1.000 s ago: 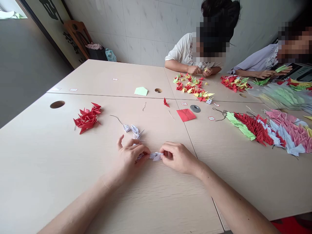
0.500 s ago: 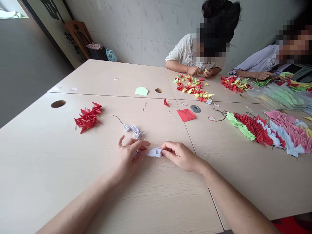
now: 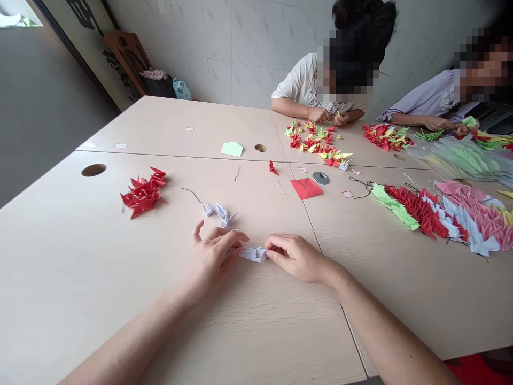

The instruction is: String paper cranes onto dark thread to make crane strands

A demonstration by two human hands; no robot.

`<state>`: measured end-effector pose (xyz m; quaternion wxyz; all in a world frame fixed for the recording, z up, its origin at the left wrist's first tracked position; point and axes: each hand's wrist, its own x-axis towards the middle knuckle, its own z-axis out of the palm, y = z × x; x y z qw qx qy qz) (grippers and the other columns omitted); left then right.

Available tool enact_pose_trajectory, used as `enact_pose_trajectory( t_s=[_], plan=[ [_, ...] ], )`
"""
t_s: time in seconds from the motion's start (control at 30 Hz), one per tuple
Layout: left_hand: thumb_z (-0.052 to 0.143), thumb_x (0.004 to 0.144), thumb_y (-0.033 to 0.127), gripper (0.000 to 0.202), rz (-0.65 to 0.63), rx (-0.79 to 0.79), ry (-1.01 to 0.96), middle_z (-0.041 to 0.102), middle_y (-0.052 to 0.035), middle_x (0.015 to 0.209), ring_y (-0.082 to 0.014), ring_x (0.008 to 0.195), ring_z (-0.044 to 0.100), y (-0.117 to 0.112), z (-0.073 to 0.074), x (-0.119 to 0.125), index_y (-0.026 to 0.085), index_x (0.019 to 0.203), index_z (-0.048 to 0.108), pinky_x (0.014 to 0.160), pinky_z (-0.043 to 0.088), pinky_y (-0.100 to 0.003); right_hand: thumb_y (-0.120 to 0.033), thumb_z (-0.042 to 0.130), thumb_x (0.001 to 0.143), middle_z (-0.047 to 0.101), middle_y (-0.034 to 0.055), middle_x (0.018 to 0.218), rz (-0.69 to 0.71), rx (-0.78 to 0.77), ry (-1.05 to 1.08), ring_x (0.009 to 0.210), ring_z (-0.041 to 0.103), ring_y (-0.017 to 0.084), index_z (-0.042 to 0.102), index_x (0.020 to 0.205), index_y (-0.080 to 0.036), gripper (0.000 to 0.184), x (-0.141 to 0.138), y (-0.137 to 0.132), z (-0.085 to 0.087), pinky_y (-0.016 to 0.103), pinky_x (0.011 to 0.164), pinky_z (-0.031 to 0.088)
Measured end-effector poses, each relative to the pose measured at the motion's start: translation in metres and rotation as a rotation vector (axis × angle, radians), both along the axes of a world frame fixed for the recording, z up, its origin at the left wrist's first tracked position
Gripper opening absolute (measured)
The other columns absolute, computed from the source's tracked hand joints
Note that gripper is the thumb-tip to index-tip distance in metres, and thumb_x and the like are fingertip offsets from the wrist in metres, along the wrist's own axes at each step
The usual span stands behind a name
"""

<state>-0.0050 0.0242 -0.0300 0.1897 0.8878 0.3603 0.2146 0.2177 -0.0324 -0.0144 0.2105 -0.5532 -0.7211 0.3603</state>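
The left forearm point(image 3: 124, 339) enters from 7 o'clock, the right forearm point(image 3: 385, 331) from 5 o'clock; the left hand point(image 3: 212, 262) and right hand point(image 3: 298, 259) pinch close together, left thumb raised toward 11 o'clock.

2 loose white paper cranes point(image 3: 223, 215) | 1 hand-held white paper crane point(image 3: 253, 254) | 1 loose red paper crane point(image 3: 273, 168) | 1 folded red paper square point(image 3: 305, 188) | 1 green paper pentagon point(image 3: 231, 149)

No wording can be read. Black brush-written characters point(image 3: 85, 13) on a pale wall panel point(image 3: 105, 64), beyond the far left corner of the desk point(image 3: 60, 256), are too cropped and blurred to read. Small red-edged paper labels point(image 3: 348, 194) lying on the desk carry marks too small to make out.
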Motion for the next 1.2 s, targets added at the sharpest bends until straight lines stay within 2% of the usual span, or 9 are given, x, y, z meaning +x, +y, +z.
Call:
enact_pose_trajectory(
  t_s=[0.37,0.47,0.57,0.63,0.77,0.87,0.93,1.1,1.2],
  plan=[
    [0.048,0.093,0.021,0.014,-0.012,-0.006,0.024,0.073,0.0064,0.083,-0.0164,0.095,0.063,0.001,-0.001,0.001,0.027,0.101,0.057,0.110,0.005,-0.052,-0.020,0.051,0.091,0.057,-0.0040,0.072,0.009,0.013,-0.072,0.065,0.047,0.010,0.057,0.081,-0.020,0.012,0.002,0.000,0.000,0.022,0.060,0.034],
    [0.055,0.090,0.031,0.016,-0.027,-0.030,0.024,0.072,0.0053,0.082,-0.0196,0.101,0.061,0.000,0.005,-0.001,0.028,0.105,0.057,0.110,0.003,-0.054,-0.020,0.051,0.090,0.058,-0.0034,0.073,0.004,0.020,-0.085,0.064,0.048,0.010,0.057,0.081,-0.020,0.012,0.002,0.000,0.002,0.022,0.060,0.035],
    [0.069,0.078,0.043,0.036,-0.058,0.028,0.053,0.070,0.0004,0.101,-0.0249,0.109,0.057,-0.001,0.011,-0.003,0.030,0.110,0.059,0.110,0.003,-0.056,-0.020,0.050,0.090,0.058,-0.0030,0.073,0.001,0.030,-0.094,0.064,0.049,0.010,0.057,0.080,-0.020,0.012,0.002,-0.001,0.002,0.022,0.060,0.036],
    [0.074,0.072,0.039,0.040,-0.057,0.085,0.095,0.066,-0.0029,0.112,-0.0274,0.111,0.055,-0.001,0.013,-0.004,0.031,0.110,0.061,0.109,0.005,-0.057,-0.020,0.051,0.090,0.058,-0.0031,0.074,0.002,0.033,-0.101,0.065,0.050,0.010,0.057,0.080,-0.020,0.012,0.003,-0.001,0.001,0.022,0.061,0.037],
    [0.066,0.077,0.028,0.022,-0.014,0.140,0.149,0.062,-0.0051,0.114,-0.0269,0.110,0.055,-0.001,0.012,-0.005,0.029,0.099,0.065,0.104,0.017,-0.055,-0.025,0.058,0.087,0.059,-0.0026,0.079,-0.013,0.056,-0.116,0.071,0.053,0.011,0.057,0.084,-0.022,0.004,0.006,-0.002,0.002,0.023,0.064,0.039],
    [0.061,0.081,0.024,0.016,-0.016,0.154,0.167,0.061,-0.0051,0.113,-0.0262,0.107,0.055,0.000,0.010,-0.005,0.029,0.095,0.066,0.099,0.023,-0.052,-0.030,0.065,0.082,0.060,-0.0001,0.094,-0.046,0.138,-0.111,0.082,0.055,0.013,0.056,0.099,-0.023,0.020,0.001,-0.004,0.005,0.025,0.072,0.042],
    [0.060,0.082,0.022,0.014,-0.021,0.160,0.176,0.062,-0.0051,0.112,-0.0260,0.106,0.056,0.000,0.008,-0.005,0.029,0.093,0.066,0.096,0.025,-0.051,-0.029,0.068,0.080,0.060,0.0013,0.101,-0.060,0.191,-0.104,0.089,0.056,0.015,0.055,0.101,-0.023,0.026,-0.009,-0.006,0.006,0.027,0.078,0.043],
    [0.057,0.085,0.022,0.011,-0.005,0.163,0.150,0.064,-0.0047,0.108,-0.0246,0.101,0.056,0.000,0.004,-0.004,0.027,0.084,0.066,0.094,0.025,-0.050,-0.023,0.067,0.079,0.060,0.0031,0.100,-0.159,0.277,-0.141,0.090,0.056,0.018,0.057,0.090,-0.023,0.015,-0.038,-0.006,-0.003,0.029,0.077,0.043],
    [0.056,0.085,0.019,0.013,-0.010,0.164,0.144,0.064,-0.0044,0.107,-0.0246,0.102,0.056,0.000,0.004,-0.004,0.026,0.082,0.065,0.094,0.025,-0.049,-0.015,0.062,0.081,0.061,0.0029,0.095,-0.164,0.324,-0.174,0.086,0.055,0.017,0.058,0.086,-0.022,0.009,-0.045,-0.004,-0.009,0.029,0.076,0.042]
  ],
)
